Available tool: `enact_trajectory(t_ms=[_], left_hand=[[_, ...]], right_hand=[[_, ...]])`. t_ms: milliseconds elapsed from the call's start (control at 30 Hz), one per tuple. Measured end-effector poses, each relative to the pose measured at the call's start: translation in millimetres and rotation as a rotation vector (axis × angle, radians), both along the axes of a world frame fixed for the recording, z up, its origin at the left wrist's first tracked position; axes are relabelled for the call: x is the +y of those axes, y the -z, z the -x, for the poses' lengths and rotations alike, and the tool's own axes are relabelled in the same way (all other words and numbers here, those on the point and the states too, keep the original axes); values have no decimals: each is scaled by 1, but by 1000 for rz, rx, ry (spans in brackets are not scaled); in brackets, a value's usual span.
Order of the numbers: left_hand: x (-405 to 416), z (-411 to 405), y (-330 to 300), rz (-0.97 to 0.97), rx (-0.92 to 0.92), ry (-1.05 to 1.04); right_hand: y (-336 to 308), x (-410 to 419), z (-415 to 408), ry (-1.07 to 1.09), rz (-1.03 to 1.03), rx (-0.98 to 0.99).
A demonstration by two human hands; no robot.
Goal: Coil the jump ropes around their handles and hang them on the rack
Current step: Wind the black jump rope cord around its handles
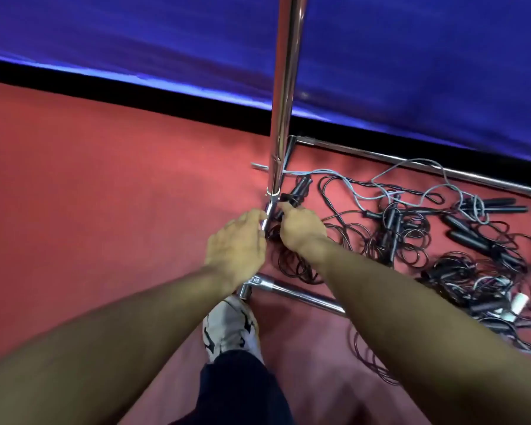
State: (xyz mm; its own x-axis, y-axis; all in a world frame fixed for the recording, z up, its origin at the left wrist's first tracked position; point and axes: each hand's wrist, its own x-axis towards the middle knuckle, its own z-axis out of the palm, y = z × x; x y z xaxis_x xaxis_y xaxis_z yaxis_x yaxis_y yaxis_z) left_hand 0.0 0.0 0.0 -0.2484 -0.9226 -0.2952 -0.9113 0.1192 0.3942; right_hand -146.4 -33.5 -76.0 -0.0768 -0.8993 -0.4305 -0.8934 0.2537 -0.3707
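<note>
Both bare forearms reach forward and down from the lower corners of the view, converging near the middle. The left hand is seen from the back, knuckles up, its fingers curled downward with the tips bent toward the right; whether they hold anything cannot be told. The right hand sits just beside it, nearly touching, also back-up, wrist slightly bent, with fingers curled under and the forefinger and thumb extended forward in a pinching grip. Below, one leg in dark trousers ends in a white-and-black trainer
</note>
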Motion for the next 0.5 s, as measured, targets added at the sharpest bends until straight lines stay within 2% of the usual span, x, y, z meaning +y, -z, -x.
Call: enact_trajectory(t_ms=[267, 367, 500], left_hand=[[-9, -5, 24, 21, 45, -16], [-12, -12, 25, 37, 67, -16], [-16, -20, 22, 14, 57, -33]], right_hand=[[42, -30, -10, 195, -68, 97], [48, -35, -13, 321, -113, 20], [41, -34, -8, 395, -68, -84]])
